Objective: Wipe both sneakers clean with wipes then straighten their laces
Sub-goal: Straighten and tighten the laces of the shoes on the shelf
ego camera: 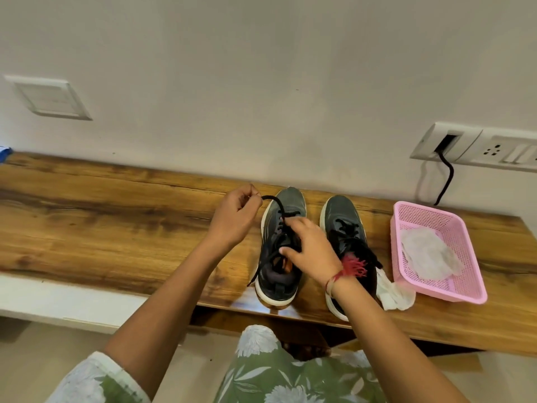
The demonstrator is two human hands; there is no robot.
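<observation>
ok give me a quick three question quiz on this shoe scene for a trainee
1. True or false: the left hand pinches a black lace of the left sneaker.
2. Where does the crumpled wipe outside the pink basket lie? A) on the left sneaker B) on the table, between the right sneaker and the basket C) on the floor
3. Fill in: the right hand holds the ____ sneaker.
Key: 1 true; 2 B; 3 left.
</observation>
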